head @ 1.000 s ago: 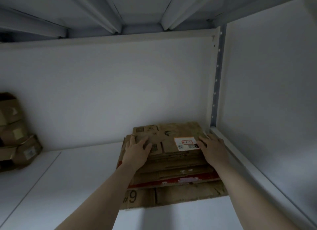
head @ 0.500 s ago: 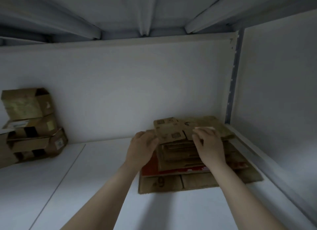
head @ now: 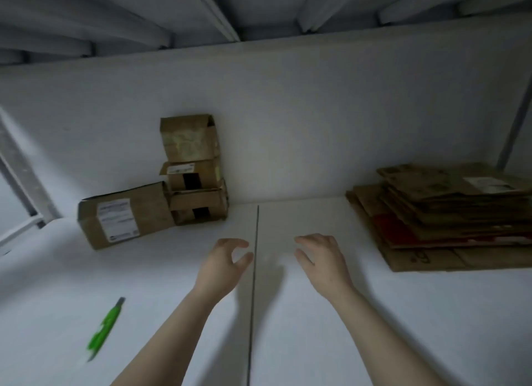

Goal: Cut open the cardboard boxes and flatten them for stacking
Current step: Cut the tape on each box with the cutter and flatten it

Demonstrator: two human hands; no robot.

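Note:
A stack of flattened cardboard (head: 449, 212) lies on the white shelf at the right, against the back wall. At the left back stand three small brown boxes piled up (head: 195, 172), with a longer labelled box (head: 123, 212) lying beside them. A green box cutter (head: 105, 328) lies on the shelf at the lower left. My left hand (head: 221, 267) and my right hand (head: 322, 259) hover over the middle of the shelf, both empty with fingers loosely curled and apart, either side of a seam.
The white shelf surface (head: 288, 313) has a dark seam (head: 254, 270) running front to back. A white back wall and the grey underside of the shelf above enclose the space. A metal upright (head: 515, 126) stands at the far right, another frame at the left edge.
Both hands have let go of the flattened stack and drawn back to the left. The view has swung left, so the stack sits at the right and the boxes and cutter show.

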